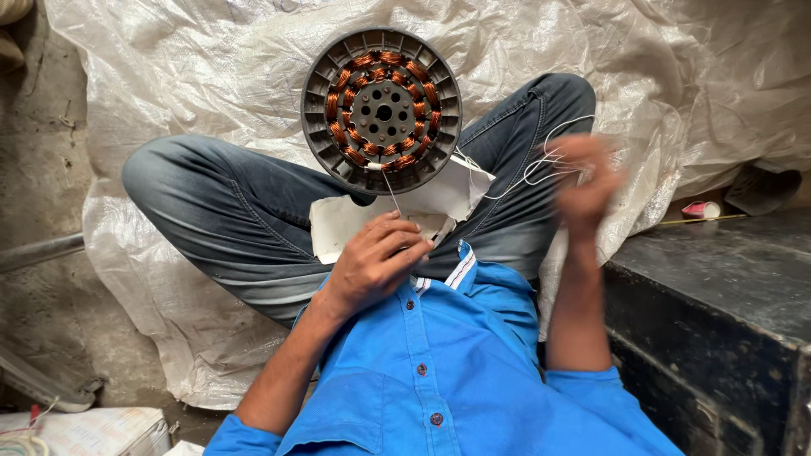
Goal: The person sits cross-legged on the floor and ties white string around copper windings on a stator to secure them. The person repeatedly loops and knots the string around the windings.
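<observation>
The round motor stator [381,111], ringed with copper coils, stands on edge on the person's crossed legs at the far centre, against a torn white paper sheet [439,203]. The left hand [376,262] pinches a thin needle-like tool [391,192] rising to the stator's near rim. The right hand [585,179], raised at right, is motion-blurred; it seems closed on white thread [541,165], though I cannot tell.

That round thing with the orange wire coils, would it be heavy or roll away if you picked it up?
The round motor part probably feels heavy for its size, since it looks like metal packed with copper coils. Being a flat disc, it could roll if stood on edge. The thin white thread near the blurred right hand looks floppy.
</observation>
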